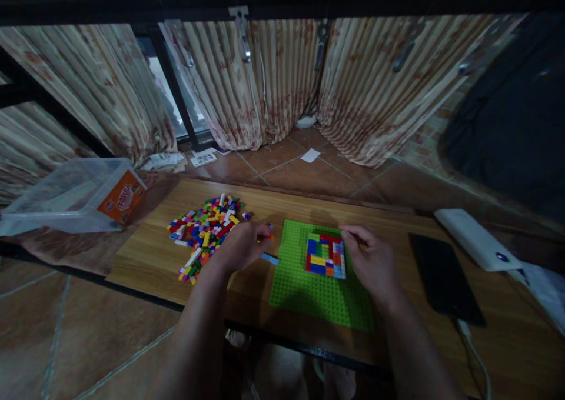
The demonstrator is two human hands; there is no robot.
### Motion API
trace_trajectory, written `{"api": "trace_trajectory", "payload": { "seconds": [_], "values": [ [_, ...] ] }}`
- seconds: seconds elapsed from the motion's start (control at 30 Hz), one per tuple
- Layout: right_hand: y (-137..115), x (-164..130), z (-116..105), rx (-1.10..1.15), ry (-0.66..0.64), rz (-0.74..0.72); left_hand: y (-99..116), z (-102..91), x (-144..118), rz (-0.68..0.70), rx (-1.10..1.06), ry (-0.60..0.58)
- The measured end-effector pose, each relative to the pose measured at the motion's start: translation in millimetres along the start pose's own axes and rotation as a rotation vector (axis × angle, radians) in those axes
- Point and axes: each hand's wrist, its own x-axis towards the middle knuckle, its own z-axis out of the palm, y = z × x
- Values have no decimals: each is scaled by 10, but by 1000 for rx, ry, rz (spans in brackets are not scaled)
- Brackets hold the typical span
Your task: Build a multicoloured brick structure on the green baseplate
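Observation:
A square, multicoloured build of toy bricks (pixel 325 255) is on a green studded baseplate (pixel 309 303), with red, blue, yellow and orange pieces in it. My left hand (pixel 245 244) is closed between the plate and a loose brick pile (pixel 207 229), and a small orange brick (pixel 271 237) shows at its fingertips. Just below it, a light blue brick (pixel 269 259) lies by the plate's left edge. Over the plate's right side, my right hand (pixel 369 256) is closed, thumb and forefinger together beside the build's upper right corner; whatever it pinches is hidden.
On the wooden table (pixel 145 265), a black phone (pixel 445 279) with a cable and a white power bank (pixel 477 238) lie at right. A clear plastic box (pixel 70 194) with an orange label stands at far left. Curtains (pixel 282 82) hang beyond the tiled floor.

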Motion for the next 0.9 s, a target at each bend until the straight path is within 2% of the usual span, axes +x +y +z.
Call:
{"api": "trace_trajectory", "payload": {
  "seconds": [0.23, 0.4, 0.5, 0.6, 0.63, 0.77, 0.9],
  "values": [
    [19, 18, -41, -40, 61, 51, -54, 36, 21, -39, 44, 54],
    [-119, -29, 4, 0, 52, -26, -61, 11, 28, -90, 72, 86],
    [-338, -161, 160, 66, -47, -120, -69, 15, 33, -126, 89, 94],
    [-560, -356, 407, 25, -296, -252, -54, 22, 37, -126, 89, 89],
    [-614, -415, 495, -5, -340, -279, -44, 21, 35, -121, 87, 87],
    [-705, -529, 791, -139, -421, -293, -11, 7, 22, -120, 93, 75],
    [-697, -498, 957, -314, -448, -263, -15, -6, 15, -115, 98, 60]
  ]
}}
